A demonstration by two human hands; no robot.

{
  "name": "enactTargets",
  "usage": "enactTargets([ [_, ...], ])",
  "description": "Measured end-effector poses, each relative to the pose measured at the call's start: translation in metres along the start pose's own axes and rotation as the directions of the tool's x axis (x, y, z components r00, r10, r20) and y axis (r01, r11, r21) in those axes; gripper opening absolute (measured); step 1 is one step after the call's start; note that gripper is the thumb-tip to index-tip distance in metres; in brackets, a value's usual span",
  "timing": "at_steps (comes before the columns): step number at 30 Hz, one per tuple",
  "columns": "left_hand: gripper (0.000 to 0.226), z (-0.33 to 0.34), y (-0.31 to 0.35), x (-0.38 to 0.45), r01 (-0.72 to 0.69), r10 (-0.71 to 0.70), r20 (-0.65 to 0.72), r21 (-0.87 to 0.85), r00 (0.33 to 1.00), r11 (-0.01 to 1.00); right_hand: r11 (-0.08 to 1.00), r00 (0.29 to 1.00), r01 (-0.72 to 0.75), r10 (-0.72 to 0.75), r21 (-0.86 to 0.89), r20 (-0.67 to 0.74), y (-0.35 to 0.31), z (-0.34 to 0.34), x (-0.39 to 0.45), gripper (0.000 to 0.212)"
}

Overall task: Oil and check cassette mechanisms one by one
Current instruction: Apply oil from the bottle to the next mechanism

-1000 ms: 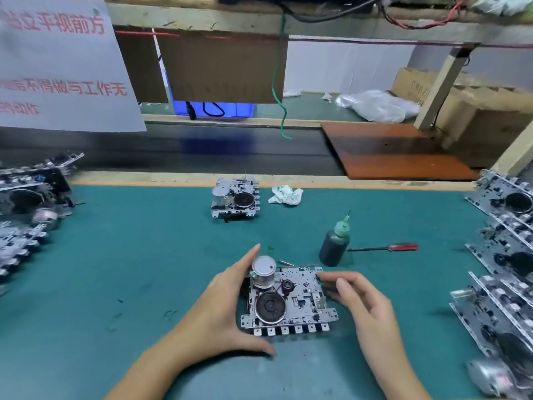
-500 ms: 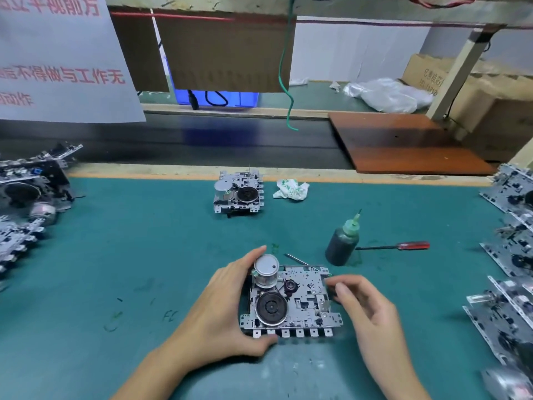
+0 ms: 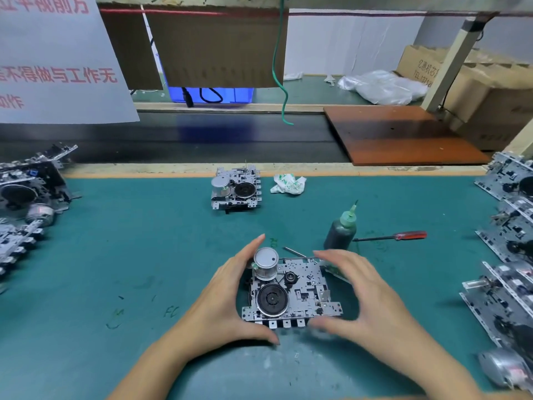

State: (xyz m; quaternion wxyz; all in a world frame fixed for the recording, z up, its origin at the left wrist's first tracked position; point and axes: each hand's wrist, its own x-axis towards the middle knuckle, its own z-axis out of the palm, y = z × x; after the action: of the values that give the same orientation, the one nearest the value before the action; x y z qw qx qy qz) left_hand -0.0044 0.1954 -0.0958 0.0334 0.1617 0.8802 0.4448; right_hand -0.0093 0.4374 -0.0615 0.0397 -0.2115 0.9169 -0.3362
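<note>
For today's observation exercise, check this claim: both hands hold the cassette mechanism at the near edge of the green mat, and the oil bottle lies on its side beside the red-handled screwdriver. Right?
One detail is wrong. The head view shows the oil bottle standing upright, nozzle up, not lying down. The rest holds: left hand and right hand hold the cassette mechanism, with the red-handled screwdriver beside the bottle.

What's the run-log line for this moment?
left hand grips cassette mechanism | right hand grips it | oil bottle untouched
</note>
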Motion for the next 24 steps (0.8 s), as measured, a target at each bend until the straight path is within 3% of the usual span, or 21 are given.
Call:
enactTargets([
  [2,0.129,0.000,0.001,0.000,-0.019,0.019,0.018,0.000,1.000,1.000,0.957,0.975,0.111,-0.053,-0.268,0.217,-0.002,-0.006,0.013,0.105],
  [5,0.129,0.000,0.003,0.000,-0.033,0.033,0.023,0.002,0.999,0.999,0.893,0.944,0.217,-0.089,-0.394,0.318,-0.005,-0.007,0.030,0.126],
  [15,0.131,0.001,0.004,0.000,-0.058,0.057,0.024,0.046,0.998,0.997,0.727,0.917,0.351,-0.140,-0.591,0.373,-0.019,-0.008,0.052,0.111],
  [20,0.130,0.001,0.003,0.000,-0.042,0.041,0.019,0.041,0.999,0.998,0.739,0.909,0.363,-0.147,-0.568,0.390,-0.020,-0.009,0.051,0.110],
  [24,0.130,0.001,0.003,-0.001,-0.051,0.050,0.015,0.037,0.999,0.998,0.840,0.904,0.306,-0.109,-0.448,0.413,-0.016,-0.010,0.045,0.116],
])
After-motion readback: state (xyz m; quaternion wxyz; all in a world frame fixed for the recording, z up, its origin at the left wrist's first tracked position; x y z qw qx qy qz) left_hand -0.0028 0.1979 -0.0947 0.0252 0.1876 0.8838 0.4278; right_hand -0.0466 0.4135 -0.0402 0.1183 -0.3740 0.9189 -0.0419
